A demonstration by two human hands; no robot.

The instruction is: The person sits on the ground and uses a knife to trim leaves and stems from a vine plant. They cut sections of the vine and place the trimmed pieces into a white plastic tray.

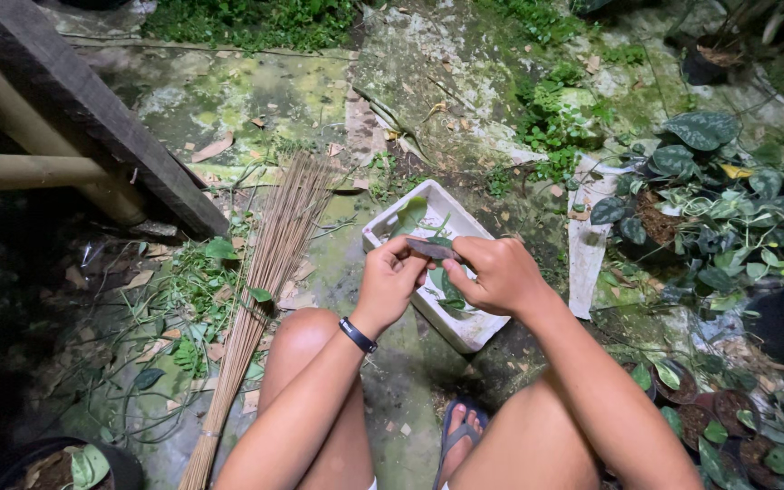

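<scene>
Together, both hands, left hand [390,277] and right hand [494,272], pinch a leaf [432,248] above the white tub [465,328], stick broom [269,263] nearby.

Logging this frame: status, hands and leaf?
Left hand and right hand both pinch brown leaf. Held above white tray. Nothing in the way.

The small dark leaf [432,247] is partly covered by the fingers [407,263] of both hands, so its full shape cannot be seen. The hands also hide part of the white tray [475,328]. The stick broom [251,299] runs off the bottom edge. The far left is too dark to tell.
</scene>
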